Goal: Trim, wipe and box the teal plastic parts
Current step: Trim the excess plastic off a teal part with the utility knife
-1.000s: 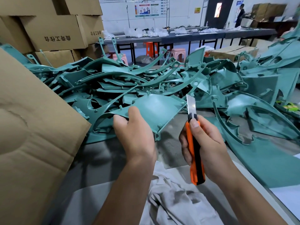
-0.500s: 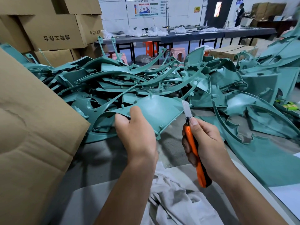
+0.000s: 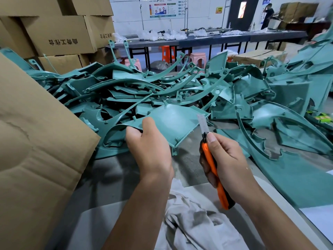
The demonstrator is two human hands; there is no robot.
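My left hand (image 3: 149,150) grips the near edge of a broad teal plastic panel (image 3: 173,123) and holds it tilted above the table. In my right hand (image 3: 228,165) is an orange utility knife (image 3: 212,168). Its blade (image 3: 202,123) points up and lies against the panel's right edge. A large heap of teal parts (image 3: 162,91) covers the table behind. A grey cloth (image 3: 194,219) lies crumpled under my forearms.
An open cardboard box flap (image 3: 36,141) rises at the left. Stacked cartons (image 3: 59,33) stand behind it. More big teal pieces (image 3: 292,141) spread to the right. Long tables (image 3: 216,38), stools and a person (image 3: 268,13) are in the far background.
My right hand has tilted the knife and brought its blade down along the panel's right edge. My left hand has kept its hold on the panel almost without moving.
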